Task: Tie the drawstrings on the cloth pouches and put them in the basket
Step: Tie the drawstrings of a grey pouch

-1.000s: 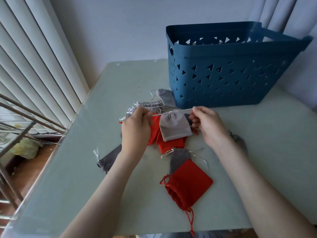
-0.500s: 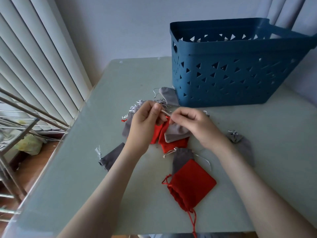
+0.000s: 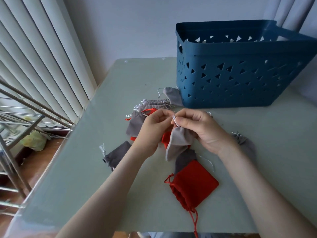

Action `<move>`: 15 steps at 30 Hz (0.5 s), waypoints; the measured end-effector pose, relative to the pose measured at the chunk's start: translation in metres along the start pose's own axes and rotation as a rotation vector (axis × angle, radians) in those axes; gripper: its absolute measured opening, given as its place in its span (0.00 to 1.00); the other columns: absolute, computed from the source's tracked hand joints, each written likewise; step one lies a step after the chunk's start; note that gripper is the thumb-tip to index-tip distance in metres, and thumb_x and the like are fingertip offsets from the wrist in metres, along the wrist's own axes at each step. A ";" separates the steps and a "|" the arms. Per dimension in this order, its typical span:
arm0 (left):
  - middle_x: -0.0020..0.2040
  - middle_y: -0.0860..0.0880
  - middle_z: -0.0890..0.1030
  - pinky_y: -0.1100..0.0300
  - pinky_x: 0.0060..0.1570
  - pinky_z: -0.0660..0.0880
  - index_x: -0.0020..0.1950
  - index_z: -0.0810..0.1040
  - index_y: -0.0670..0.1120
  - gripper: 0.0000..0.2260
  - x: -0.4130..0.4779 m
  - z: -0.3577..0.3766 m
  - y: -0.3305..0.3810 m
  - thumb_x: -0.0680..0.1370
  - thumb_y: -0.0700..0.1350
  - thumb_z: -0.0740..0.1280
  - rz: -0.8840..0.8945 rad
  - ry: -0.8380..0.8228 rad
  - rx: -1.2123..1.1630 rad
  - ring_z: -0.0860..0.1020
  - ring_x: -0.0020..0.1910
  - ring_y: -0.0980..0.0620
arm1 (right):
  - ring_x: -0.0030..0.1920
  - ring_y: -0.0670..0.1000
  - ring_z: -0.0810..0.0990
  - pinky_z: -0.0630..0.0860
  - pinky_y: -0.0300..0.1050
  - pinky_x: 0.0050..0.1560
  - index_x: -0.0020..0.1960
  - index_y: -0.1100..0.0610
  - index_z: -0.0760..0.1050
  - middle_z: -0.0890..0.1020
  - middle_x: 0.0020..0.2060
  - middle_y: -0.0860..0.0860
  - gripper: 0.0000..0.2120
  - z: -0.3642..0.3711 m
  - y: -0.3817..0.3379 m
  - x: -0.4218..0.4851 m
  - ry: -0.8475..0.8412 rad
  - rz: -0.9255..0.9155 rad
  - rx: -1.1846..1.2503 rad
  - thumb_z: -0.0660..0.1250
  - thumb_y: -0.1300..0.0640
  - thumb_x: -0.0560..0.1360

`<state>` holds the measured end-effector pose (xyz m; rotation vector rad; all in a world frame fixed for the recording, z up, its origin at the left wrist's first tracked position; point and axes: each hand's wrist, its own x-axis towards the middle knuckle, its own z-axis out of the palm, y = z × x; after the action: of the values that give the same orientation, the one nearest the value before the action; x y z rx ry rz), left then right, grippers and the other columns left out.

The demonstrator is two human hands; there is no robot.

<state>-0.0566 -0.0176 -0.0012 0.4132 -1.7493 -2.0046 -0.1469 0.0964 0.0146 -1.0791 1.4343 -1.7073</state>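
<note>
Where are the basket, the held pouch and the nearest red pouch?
Blue plastic basket (image 3: 248,50): head view, front wall.
Held light grey cloth pouch (image 3: 180,140): head view, body.
Red cloth pouch (image 3: 195,181): head view, flat middle.

Both hands, left (image 3: 153,129) and right (image 3: 200,127), pinch the white drawstring (image 3: 174,119) of a light grey pouch (image 3: 178,143)

Pouches (image 3: 192,182) lie scattered on the table (image 3: 85,177), the basket (image 3: 240,74) behind them at right.

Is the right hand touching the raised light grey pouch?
Touching. Head view: the right hand pinches the raised light grey pouch at its gathered top.
</note>
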 end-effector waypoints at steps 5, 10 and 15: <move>0.35 0.51 0.81 0.62 0.39 0.74 0.42 0.78 0.44 0.05 -0.002 0.002 0.000 0.77 0.43 0.68 0.001 0.063 0.122 0.78 0.36 0.55 | 0.35 0.41 0.76 0.70 0.30 0.39 0.40 0.57 0.75 0.80 0.31 0.45 0.06 0.003 0.009 0.001 0.176 0.016 -0.082 0.68 0.66 0.74; 0.35 0.49 0.81 0.60 0.37 0.72 0.42 0.77 0.44 0.05 -0.004 0.004 0.002 0.78 0.42 0.67 -0.004 0.057 0.127 0.76 0.36 0.54 | 0.38 0.45 0.76 0.70 0.36 0.41 0.46 0.54 0.75 0.80 0.34 0.49 0.05 0.002 0.009 0.002 0.234 -0.005 -0.129 0.69 0.63 0.74; 0.35 0.50 0.80 0.62 0.38 0.72 0.42 0.77 0.44 0.04 -0.003 0.003 0.002 0.77 0.42 0.68 0.008 0.037 0.096 0.76 0.36 0.54 | 0.36 0.44 0.75 0.71 0.33 0.40 0.42 0.56 0.77 0.79 0.32 0.47 0.08 -0.001 0.006 0.002 0.212 -0.074 -0.192 0.65 0.67 0.76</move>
<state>-0.0549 -0.0139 0.0012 0.4703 -1.8271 -1.9003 -0.1493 0.0939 0.0093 -1.0887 1.7401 -1.8088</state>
